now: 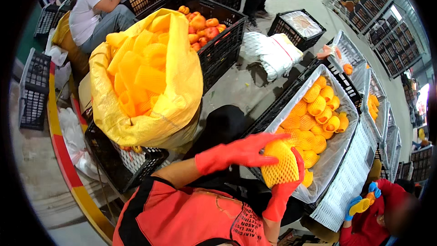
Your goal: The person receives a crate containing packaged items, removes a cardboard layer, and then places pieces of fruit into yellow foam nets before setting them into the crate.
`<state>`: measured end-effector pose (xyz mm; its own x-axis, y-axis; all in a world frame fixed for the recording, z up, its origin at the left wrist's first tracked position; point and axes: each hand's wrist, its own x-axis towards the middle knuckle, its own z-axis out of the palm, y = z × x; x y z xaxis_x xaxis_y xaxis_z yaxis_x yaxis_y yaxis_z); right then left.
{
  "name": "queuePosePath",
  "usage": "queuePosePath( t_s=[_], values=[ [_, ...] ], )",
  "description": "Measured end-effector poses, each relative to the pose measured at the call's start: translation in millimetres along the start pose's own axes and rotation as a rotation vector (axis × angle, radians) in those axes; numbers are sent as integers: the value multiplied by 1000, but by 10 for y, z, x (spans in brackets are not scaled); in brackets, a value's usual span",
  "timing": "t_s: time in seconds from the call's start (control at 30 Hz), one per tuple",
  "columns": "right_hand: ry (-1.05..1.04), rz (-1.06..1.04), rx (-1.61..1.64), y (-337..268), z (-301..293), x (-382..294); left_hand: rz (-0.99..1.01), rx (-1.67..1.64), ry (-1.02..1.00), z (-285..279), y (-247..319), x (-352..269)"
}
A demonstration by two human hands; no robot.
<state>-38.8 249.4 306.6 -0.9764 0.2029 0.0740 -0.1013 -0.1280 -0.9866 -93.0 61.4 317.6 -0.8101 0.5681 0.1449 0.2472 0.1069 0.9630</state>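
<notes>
Both my hands wear red rubber gloves. Between them, near the close side of the lined crate, is a round piece covered by a yellow foam net sleeve; any fruit inside is hidden. My left hand lies over its upper left side, fingers stretched across it. My right hand cups it from below and the right. Just beyond, a black crate with a clear plastic liner holds many orange fruits in yellow foam nets, some with fruit showing at the open end.
A yellow woven sack full of foam sleeves stands at left. Behind it, a black crate holds loose orange-red fruit. White foam netting lies mid-floor. A person in red and one in white sit nearby.
</notes>
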Motion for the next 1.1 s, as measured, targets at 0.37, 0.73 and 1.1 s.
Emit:
queuePosePath(
  t_s=[0.37, 0.73, 1.1],
  values=[
    [-99, 92, 82, 69, -45, -34, 69, 1337, 1301, -1573, 1241, -1493],
    [119, 140, -84, 272, -1339, 604, -748, -204, 688, -1819, 2, -2164],
    [578, 63, -797, 1121, -1899, 2992, -356, 977, 967, -2030, 1309, -1863]
  ],
)
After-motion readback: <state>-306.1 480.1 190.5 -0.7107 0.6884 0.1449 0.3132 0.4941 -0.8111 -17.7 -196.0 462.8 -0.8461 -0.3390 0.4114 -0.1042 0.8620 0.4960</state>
